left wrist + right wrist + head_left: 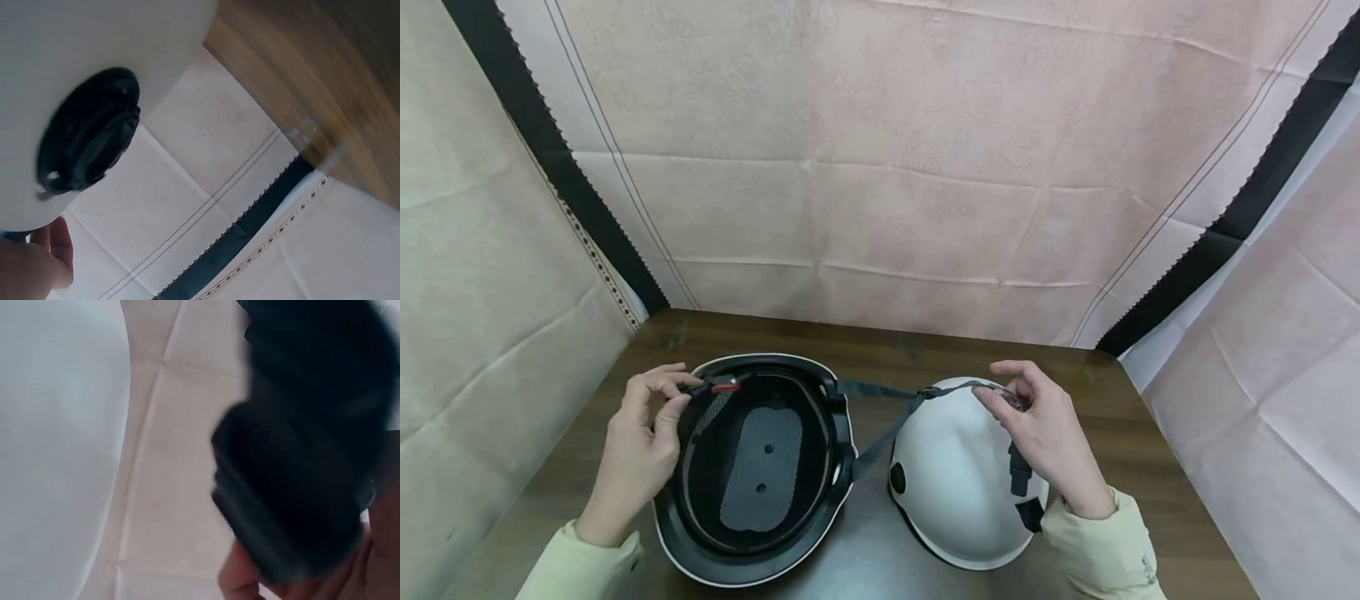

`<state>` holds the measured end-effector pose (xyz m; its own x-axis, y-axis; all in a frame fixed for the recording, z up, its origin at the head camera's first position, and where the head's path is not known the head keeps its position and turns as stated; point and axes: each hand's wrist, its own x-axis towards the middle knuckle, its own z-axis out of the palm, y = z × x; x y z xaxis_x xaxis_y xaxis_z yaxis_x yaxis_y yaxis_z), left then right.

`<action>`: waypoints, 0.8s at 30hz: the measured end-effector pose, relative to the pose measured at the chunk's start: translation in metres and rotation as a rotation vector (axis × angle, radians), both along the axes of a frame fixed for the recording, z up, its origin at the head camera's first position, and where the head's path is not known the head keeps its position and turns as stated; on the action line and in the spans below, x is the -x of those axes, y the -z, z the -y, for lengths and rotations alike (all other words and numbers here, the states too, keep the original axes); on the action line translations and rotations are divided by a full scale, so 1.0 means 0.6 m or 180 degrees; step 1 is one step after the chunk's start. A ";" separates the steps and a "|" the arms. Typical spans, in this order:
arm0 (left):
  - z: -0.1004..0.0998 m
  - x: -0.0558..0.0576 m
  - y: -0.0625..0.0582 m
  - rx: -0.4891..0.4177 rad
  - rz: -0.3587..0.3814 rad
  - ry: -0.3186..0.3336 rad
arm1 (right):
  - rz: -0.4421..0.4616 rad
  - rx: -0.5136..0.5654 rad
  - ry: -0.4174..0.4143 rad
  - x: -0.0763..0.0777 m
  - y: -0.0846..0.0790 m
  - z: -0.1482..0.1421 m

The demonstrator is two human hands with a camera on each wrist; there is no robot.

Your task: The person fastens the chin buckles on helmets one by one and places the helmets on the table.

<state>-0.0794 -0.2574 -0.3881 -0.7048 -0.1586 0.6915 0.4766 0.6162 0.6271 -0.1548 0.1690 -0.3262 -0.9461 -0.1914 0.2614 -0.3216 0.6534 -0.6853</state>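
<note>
Upturned helmet [760, 475]: rests hollow upward on the near left of the table [880, 348], its dark lining facing the head camera.
Left hand [643, 437]: thumb and fingers brought together at the helmet's upper left rim, pinching a dark strap piece [695, 388] beside a red tab [726, 387].
Right hand [1043, 425]: thumb and fingers curled round the far end of the chin strap [883, 442], above the second helmet; the exact part gripped is hidden.
Chin strap: two bands leave the upturned helmet's right side, meet at a black slider [931, 392] and run on to the right hand.
Handling: the step appears to be drawing the two strap ends out for fastening; best done with both bands flat, untwisted, and an even, light pull, lest the shell rock.
Second helmet [958, 475]: white, dome upward, just right of the first; the strap passes over its upper part, where snagging on the dark clip [1019, 471] seems possible.
Room for moving: the gap between the shells is narrow; more room lies upward and over the wood towards the far edge.
Backdrop [880, 167]: pale patterned cloth behind that edge, limiting forward reach.
</note>
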 end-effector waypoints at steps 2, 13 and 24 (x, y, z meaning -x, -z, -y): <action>-0.001 0.000 -0.001 -0.0222 -0.0017 -0.0056 | 0.0112 -0.0048 -0.0137 0.006 -0.003 -0.008; 0.013 0.006 0.006 -0.0536 -0.0352 -0.0210 | 0.0735 -0.0136 -0.0233 0.027 -0.018 -0.047; 0.000 -0.005 -0.017 -0.0650 -0.0333 0.0316 | 0.1459 0.1491 -0.1514 0.020 -0.043 -0.093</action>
